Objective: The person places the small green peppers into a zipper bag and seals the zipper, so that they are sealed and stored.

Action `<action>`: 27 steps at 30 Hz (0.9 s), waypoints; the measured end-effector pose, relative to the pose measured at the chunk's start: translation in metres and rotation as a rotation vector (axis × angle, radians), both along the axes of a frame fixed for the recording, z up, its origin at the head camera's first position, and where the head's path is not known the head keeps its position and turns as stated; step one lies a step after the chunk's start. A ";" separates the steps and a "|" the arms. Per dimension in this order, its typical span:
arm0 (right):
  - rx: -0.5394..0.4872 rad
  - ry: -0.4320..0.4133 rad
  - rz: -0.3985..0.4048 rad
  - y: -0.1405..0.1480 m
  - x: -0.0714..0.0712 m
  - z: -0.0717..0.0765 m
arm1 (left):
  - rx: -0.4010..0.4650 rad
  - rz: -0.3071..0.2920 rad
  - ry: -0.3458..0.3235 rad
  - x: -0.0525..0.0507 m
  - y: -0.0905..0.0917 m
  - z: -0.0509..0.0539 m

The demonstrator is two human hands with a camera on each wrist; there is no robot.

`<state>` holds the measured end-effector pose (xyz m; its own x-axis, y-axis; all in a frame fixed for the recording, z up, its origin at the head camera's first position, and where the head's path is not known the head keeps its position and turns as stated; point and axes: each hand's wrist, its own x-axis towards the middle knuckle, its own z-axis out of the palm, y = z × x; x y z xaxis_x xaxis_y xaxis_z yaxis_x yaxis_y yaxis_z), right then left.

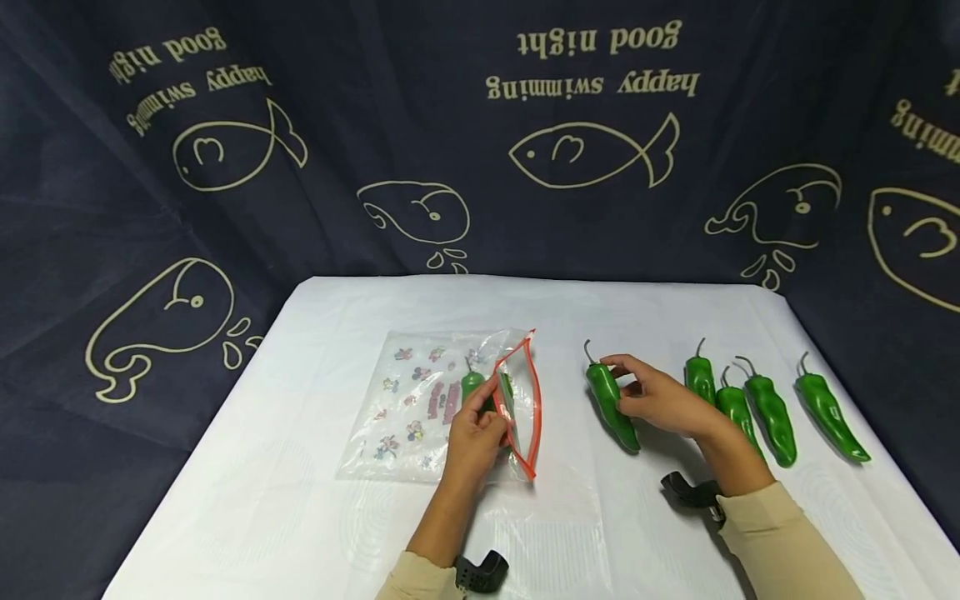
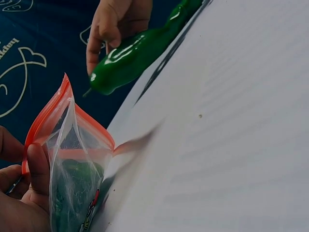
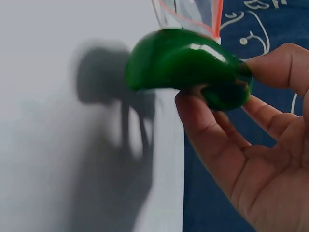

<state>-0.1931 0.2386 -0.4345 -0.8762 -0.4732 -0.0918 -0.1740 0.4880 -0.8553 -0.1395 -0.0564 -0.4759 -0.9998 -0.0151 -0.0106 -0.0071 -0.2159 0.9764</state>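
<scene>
We see a clear plastic bag lying on the white desk, its red-edged mouth parted and facing right. Our left hand pinches one side of that mouth between thumb and fingers, and at least one green pepper shows through the printed plastic. To the right of the bag, apart from it, our right hand holds another pepper, the held pepper, with thumb and fingers bent against its sides; the right wrist view shows it raised off the surface, its shadow well separate. Beyond our right wrist lie four more peppers, stems pointing toward the far edge; our arm partly covers the nearest ones, and the rightmost lies a little apart. Behind the desk we have a dark blue cloth with pale outlined fish and lettering.
</scene>
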 end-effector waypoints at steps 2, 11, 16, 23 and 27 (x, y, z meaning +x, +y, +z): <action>-0.022 -0.018 0.017 -0.006 -0.001 -0.001 | -0.002 0.004 -0.007 0.000 0.000 0.000; -0.054 -0.087 0.100 -0.032 -0.002 0.000 | -0.013 0.013 0.011 0.000 0.000 -0.003; -0.060 -0.115 0.154 -0.048 -0.003 -0.003 | -0.019 0.016 0.029 -0.001 -0.001 -0.003; -0.074 -0.130 0.162 -0.070 -0.006 -0.004 | -0.016 0.012 0.037 -0.002 -0.002 -0.002; -0.069 -0.127 0.154 -0.080 -0.007 -0.005 | -0.011 0.012 0.037 -0.002 -0.001 -0.002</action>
